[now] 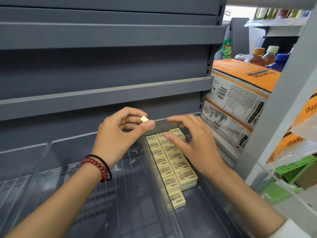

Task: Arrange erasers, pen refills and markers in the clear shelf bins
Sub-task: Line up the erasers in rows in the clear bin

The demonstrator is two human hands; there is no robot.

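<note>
Two forearms (60, 203) reach over the clear bin (205, 203), one wearing a red beaded bracelet (96, 166). Above the bin's rear edge the left hand (118, 134) pinches one cream eraser (144, 119) between thumb and forefinger, while the right hand (193, 143) hangs with fingers loosely spread over the stacked erasers (171, 162) lining the bin's left wall, possibly touching them

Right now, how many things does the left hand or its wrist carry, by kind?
eraser: 1, pinched in the left hand
bead bracelet: 1, red, on the wrist
black band: 1, on the wrist beside it
Total: 3
</note>
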